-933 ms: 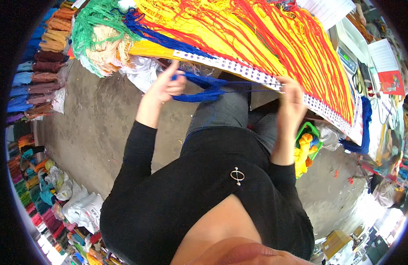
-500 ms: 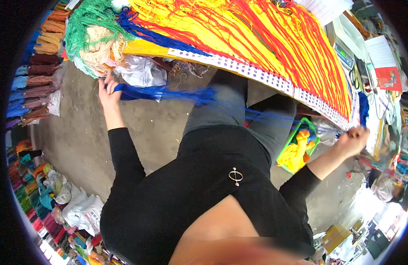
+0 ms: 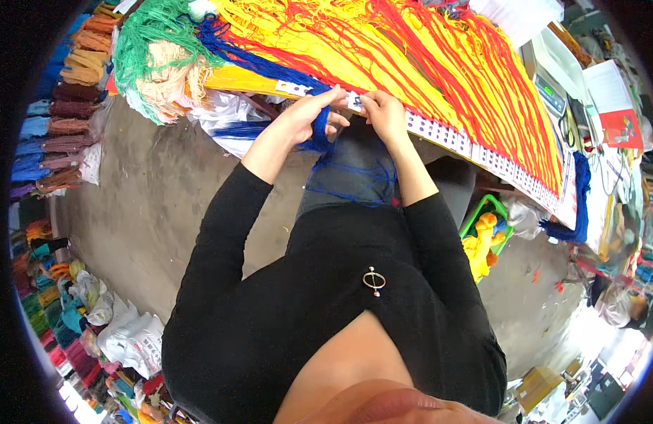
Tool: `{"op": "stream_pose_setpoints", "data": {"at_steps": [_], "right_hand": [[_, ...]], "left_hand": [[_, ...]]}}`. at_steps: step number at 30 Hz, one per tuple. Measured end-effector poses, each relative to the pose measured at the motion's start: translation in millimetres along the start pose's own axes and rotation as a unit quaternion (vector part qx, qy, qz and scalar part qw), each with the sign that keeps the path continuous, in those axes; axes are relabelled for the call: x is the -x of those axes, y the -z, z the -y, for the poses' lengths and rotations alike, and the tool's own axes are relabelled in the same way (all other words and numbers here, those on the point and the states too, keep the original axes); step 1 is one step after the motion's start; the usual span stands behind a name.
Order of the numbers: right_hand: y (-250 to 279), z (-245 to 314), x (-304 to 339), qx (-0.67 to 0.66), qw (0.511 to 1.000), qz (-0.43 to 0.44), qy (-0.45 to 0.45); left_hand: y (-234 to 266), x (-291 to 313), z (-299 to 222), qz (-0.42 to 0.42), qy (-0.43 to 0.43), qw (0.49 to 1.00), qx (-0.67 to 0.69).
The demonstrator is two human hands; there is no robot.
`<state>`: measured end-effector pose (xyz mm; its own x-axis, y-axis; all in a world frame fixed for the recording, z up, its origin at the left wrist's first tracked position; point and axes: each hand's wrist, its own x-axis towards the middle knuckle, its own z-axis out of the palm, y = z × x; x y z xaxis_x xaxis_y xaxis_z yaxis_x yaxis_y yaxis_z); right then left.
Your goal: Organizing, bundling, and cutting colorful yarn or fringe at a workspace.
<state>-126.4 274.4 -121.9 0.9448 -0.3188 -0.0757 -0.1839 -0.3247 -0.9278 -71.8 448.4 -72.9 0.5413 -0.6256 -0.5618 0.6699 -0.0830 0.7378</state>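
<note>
A hank of blue yarn (image 3: 318, 134) hangs over my left hand (image 3: 298, 121), which grips it between thumb and fingers at the table's near edge. Loose blue strands trail down across my thigh. Close beside it, my right hand (image 3: 386, 116) is pinched at a white card strip (image 3: 439, 132) with rows of holes; what lies between its fingertips is too small to make out. Other blue yarn (image 3: 259, 58) runs from the strip up to the left. Yellow and red threads (image 3: 383, 56) spread thickly behind the strip.
Green yarn (image 3: 153, 49) and cream yarn (image 3: 167, 74) drape over the table's left corner. Right of me are a green basket (image 3: 507, 212) with yellow yarn, a scale (image 3: 550, 95) and a blue hank (image 3: 581, 198). Coloured hanks (image 3: 72, 109) line the left side.
Both hands have come inward from far apart to the strip. The blue strands stretched between them now hang slack from my left hand. My right hand has left the table's right end.
</note>
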Motion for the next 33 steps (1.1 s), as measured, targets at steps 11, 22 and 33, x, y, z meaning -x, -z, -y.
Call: {"op": "stream_pose_setpoints", "data": {"at_steps": [11, 22, 33], "right_hand": [[-3.8, 7.1, -4.8, 0.105, 0.991, -0.046, -0.072], [-0.3, -3.7, -6.0, 0.027, 0.999, 0.012, -0.019], [9.2, -4.4, -4.2, -0.105, 0.988, 0.109, -0.012]], "left_hand": [[-8.7, -47.1, 8.3, -0.066, -0.103, 0.975, -0.186], [69.8, 5.0, -54.2, 0.210, -0.088, 0.925, 0.304], [18.5, -29.0, -12.3, -0.154, -0.087, 0.898, -0.403]]}}
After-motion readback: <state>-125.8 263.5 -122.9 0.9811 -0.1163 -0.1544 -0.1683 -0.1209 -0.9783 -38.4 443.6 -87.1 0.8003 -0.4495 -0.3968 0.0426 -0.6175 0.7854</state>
